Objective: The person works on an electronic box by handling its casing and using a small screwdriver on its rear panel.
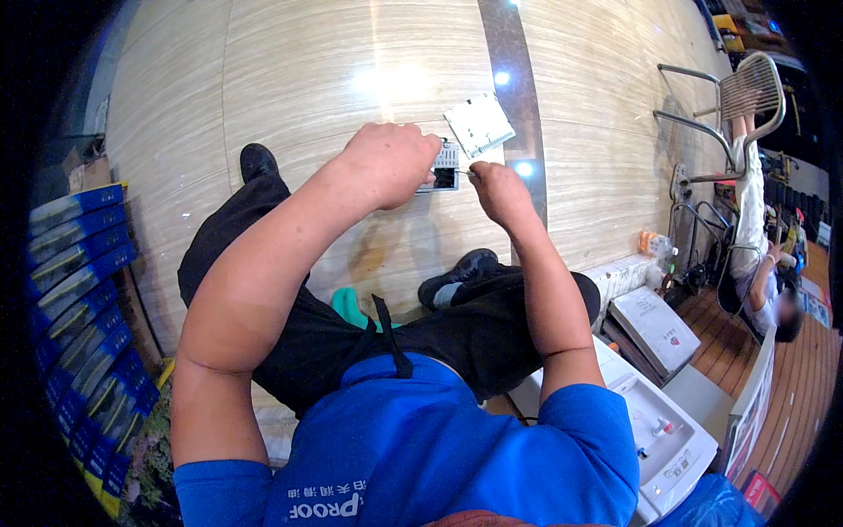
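A small grey metal case (447, 157) with vent slots and a dark opening stands just above the floor or on it; I cannot tell which. My left hand (386, 165) is closed at its left edge and covers that side. From the right, my right hand (500, 191) pinches a thin, dark tool whose tip points at the case; its exact kind is too small to make out. Just beyond both hands lies a pale metal cover plate (479, 124) with a slotted edge, tilted on the tiles.
Stacked blue boxes (83, 263) line the left. A green object (348, 307) lies between my legs. At right are a metal chair (753, 88), an orange-labelled bottle (654, 244), a white carton (654, 325), a water dispenser (654, 430) and a seated person (760, 281).
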Action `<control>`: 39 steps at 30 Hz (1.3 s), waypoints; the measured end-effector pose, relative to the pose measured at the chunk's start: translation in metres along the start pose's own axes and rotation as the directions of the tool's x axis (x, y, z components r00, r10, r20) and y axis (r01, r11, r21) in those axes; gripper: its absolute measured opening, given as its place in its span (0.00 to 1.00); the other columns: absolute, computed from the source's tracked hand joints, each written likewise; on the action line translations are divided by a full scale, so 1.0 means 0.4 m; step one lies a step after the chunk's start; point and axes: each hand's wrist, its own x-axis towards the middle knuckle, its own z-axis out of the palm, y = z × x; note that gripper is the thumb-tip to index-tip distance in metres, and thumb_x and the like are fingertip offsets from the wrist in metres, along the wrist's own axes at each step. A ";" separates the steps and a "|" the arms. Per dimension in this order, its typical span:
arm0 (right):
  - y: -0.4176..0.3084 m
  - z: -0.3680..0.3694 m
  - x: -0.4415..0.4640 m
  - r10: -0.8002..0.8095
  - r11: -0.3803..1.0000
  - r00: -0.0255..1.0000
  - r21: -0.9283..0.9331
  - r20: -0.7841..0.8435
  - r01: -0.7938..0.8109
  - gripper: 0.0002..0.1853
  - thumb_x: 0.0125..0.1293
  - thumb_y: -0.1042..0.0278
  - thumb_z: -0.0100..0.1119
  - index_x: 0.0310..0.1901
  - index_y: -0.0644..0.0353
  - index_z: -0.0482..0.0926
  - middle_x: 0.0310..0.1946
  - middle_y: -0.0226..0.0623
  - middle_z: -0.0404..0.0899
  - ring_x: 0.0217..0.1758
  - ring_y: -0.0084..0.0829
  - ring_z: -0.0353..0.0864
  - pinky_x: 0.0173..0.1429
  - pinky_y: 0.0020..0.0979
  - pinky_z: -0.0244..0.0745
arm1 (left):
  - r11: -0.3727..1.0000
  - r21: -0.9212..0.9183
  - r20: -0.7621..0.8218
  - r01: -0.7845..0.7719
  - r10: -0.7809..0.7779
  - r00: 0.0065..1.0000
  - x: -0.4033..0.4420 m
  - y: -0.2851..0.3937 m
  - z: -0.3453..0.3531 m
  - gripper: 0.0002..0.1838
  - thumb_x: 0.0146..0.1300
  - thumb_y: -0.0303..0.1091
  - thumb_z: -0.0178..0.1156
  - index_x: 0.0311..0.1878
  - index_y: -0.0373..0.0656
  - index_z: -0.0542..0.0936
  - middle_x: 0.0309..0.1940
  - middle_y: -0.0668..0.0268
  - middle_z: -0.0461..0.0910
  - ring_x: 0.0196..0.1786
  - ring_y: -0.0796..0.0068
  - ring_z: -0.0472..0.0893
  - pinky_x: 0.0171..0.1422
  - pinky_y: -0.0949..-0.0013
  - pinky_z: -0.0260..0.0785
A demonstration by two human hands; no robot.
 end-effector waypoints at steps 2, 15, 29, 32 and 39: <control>-0.016 -0.010 -0.003 0.025 0.998 0.999 0.067 -0.036 -0.023 0.11 0.68 0.66 0.55 0.47 0.60 0.82 0.38 0.54 0.82 0.43 0.53 0.82 0.47 0.48 0.77 | 1.000 -0.003 -0.003 -0.003 0.003 1.000 0.001 0.002 -0.002 0.19 0.66 0.43 0.61 0.52 0.40 0.75 0.44 0.52 0.81 0.49 0.50 0.82 0.53 0.51 0.76; 0.014 -0.012 0.006 0.053 0.991 0.997 0.121 0.062 -0.061 0.10 0.66 0.69 0.52 0.42 0.61 0.82 0.38 0.56 0.82 0.45 0.55 0.82 0.50 0.51 0.76 | 1.000 0.011 0.031 0.006 -0.007 0.999 -0.003 0.007 -0.008 0.19 0.66 0.43 0.61 0.53 0.41 0.75 0.45 0.51 0.80 0.50 0.50 0.81 0.53 0.51 0.75; 0.044 0.004 0.017 -0.016 0.974 1.000 0.224 0.001 0.015 0.11 0.65 0.66 0.60 0.44 0.62 0.84 0.38 0.51 0.84 0.43 0.52 0.83 0.49 0.45 0.77 | 1.000 0.027 0.022 0.000 -0.001 1.000 0.003 0.008 -0.005 0.20 0.67 0.43 0.60 0.56 0.41 0.75 0.47 0.52 0.80 0.51 0.49 0.81 0.55 0.51 0.74; 0.044 0.003 0.014 0.004 0.964 1.000 0.267 0.011 -0.007 0.09 0.64 0.67 0.58 0.39 0.61 0.85 0.37 0.55 0.83 0.43 0.54 0.82 0.49 0.48 0.77 | 0.999 0.035 -0.002 0.007 -0.007 1.000 0.005 0.002 0.002 0.21 0.67 0.43 0.59 0.58 0.41 0.74 0.48 0.52 0.79 0.52 0.49 0.80 0.56 0.52 0.73; 0.029 -0.007 0.013 0.005 0.994 0.999 0.108 -0.036 -0.001 0.11 0.63 0.64 0.60 0.30 0.64 0.83 0.33 0.54 0.83 0.41 0.54 0.82 0.49 0.49 0.77 | 0.998 0.062 -0.049 -0.021 0.024 0.999 0.005 0.002 0.008 0.19 0.68 0.45 0.59 0.52 0.40 0.76 0.48 0.52 0.80 0.52 0.51 0.81 0.55 0.53 0.74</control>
